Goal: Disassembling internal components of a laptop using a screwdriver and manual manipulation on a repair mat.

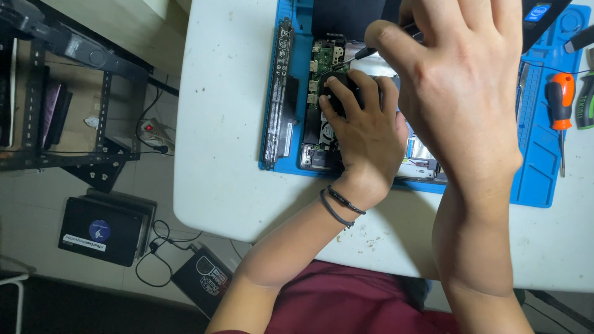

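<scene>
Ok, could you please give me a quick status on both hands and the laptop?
Left hand pressing down on the opened laptop. Right hand holding a screwdriver, tip at the circuit board. Orange screwdriver lies aside on blue mat.

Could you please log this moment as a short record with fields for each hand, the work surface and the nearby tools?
Left hand: rests on the opened laptop, fingers on a black part.
Right hand: holds a thin black tool with its tip at the green circuit board.
Surface: blue work mat on a white table.
Nearby: orange-handled screwdriver on the mat.
</scene>
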